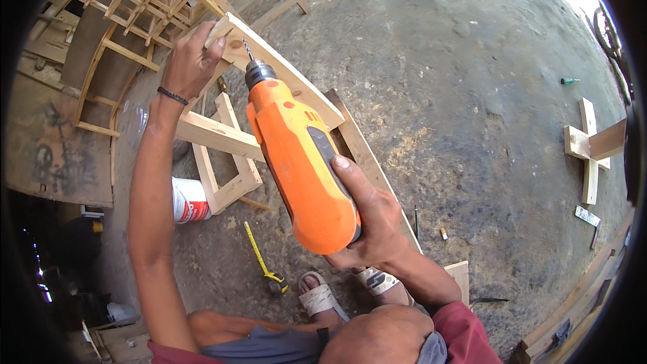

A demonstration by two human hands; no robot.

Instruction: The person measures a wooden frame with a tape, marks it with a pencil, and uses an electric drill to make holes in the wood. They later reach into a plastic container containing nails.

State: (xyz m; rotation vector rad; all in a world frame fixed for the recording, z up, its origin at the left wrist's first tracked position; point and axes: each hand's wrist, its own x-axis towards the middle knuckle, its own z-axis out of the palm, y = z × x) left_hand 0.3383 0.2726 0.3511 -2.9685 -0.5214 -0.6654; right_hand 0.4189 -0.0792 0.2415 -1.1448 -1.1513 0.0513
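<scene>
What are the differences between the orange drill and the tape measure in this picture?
The drill is mostly orange; the tape measure is yellow and dark. The right hand holds the drill; the tape measure lies on the floor. The drill carries a thin, twisted bit; the tape measure has a long yellow blade drawn out. Both have some dark parts.

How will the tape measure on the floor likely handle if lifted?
The tape measure may feel dense, its small case looking solid. The thin yellow blade lies extended, so it will probably flex and trail when lifted.
</scene>
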